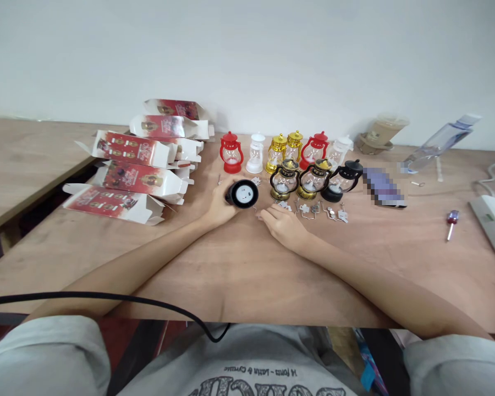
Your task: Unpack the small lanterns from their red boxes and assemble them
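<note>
My left hand (pixel 221 204) is closed around a black lantern (pixel 230 196), tipped so that its round underside with a white disc faces me. Just right of it, my right hand (pixel 284 224) rests low over the table with its fingertips pinched together; what they hold, if anything, is too small to make out. Beyond the right hand lie small metal pieces and bent wires (pixel 309 210). Behind these stand a black lantern (pixel 341 182) and two bronze-black lanterns (pixel 312 180). Farther back are red lanterns (pixel 231 154), white lanterns (pixel 256 154) and gold lanterns (pixel 277 153).
Several opened red-and-white boxes (pixel 138 179) lie at the left. Toward the right are a phone (pixel 384 187), a lidded cup (pixel 381 132), a tilted clear bottle (pixel 441 144), a screwdriver (pixel 452 220) and a white device (pixel 493 223). A black cable (pixel 119 297) crosses the near left.
</note>
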The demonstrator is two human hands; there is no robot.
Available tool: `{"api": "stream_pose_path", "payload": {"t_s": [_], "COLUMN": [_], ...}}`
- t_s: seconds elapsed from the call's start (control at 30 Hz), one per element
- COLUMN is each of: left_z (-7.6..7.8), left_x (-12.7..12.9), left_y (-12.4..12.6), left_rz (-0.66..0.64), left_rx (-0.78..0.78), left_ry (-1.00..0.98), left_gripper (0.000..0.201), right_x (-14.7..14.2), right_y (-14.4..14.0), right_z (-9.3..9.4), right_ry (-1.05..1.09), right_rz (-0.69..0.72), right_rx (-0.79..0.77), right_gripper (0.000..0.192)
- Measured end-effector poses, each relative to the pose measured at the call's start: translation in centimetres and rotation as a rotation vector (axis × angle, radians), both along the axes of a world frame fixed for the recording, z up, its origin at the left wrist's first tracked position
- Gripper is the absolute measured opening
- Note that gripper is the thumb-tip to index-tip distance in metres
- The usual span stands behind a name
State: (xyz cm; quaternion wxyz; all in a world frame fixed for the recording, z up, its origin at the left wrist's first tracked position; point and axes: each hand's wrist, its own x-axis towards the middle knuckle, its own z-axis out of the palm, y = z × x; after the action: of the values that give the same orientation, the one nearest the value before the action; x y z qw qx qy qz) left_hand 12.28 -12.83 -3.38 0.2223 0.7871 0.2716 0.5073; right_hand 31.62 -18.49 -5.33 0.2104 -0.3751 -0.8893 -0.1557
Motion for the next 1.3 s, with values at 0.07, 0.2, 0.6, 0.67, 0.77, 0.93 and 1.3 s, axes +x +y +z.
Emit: {"api": "stream_pose_path", "payload": {"t_s": [0.07,0.2,0.6,0.67,0.77,0.93,1.3], "left_z": [-0.07,-0.14,-0.19,-0.19,-0.15,-0.12,-0.04], "left_x": [0.01,-0.03,-0.11,-0.1,-0.09,-0.14,0.02], "left_y": [0.03,0.13,0.08,0.09,0.08,0.09,0.03], "left_rz": [0.001,-0.009,0.008,0.01,0.014,0.024,0.027], "left_rx": [0.001,-0.001,-0.019,-0.023,-0.027,-0.027,-0.004], "left_ry": [-0.01,-0.014,-0.004,-0.003,-0.001,0.003,-0.008], "left_gripper": [0.031,0.032,0.034,0.035,0.034,0.034,0.031], "right_x": [0.06,0.06,-0.16,-0.16,-0.19,-0.13,0.07], "right_y": [0.1,0.19,-0.44,-0.46,-0.45,-0.33,0.1], "right_z": [0.03,0.24,0.57,0.55,0.55,0.59,0.23], "right_ry": [-0.005,-0.016,0.295,0.356,0.403,0.37,0.273], "right_rz": [0.049,0.128,0.173,0.164,0.155,0.211,0.175], "right_rx": [0.059,0.17,0.118,0.106,0.068,-0.01,-0.136], "right_gripper": [0.022,0.022,0.025,0.027,0.03,0.027,0.027]}}
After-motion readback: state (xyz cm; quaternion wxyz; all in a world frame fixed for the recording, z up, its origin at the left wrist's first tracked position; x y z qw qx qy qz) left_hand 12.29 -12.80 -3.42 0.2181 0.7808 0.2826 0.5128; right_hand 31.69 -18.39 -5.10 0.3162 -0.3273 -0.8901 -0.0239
